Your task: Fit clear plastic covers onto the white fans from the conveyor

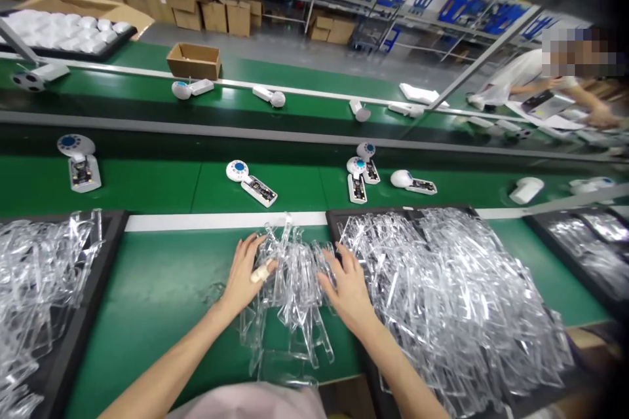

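Observation:
A loose pile of clear plastic pieces (295, 275) lies on the green table between my hands. My left hand (246, 275) touches the pile's left side with its fingers apart, and a pale wrap covers part of one finger. At the right side of the pile is my right hand (348, 285), its fingers spread against the pieces. Neither hand is closed round a piece. Just right of my right hand, a black tray (368, 366) holds a large heap of similar clear pieces (457, 301).
Another black tray (93, 314) of clear parts stands at the left. Beyond the white rail (196, 221), white devices with bared circuit boards (259, 190) lie on the green belt (147, 186). Farther back are an open cardboard box (194, 61) and a person (535, 72) at the right.

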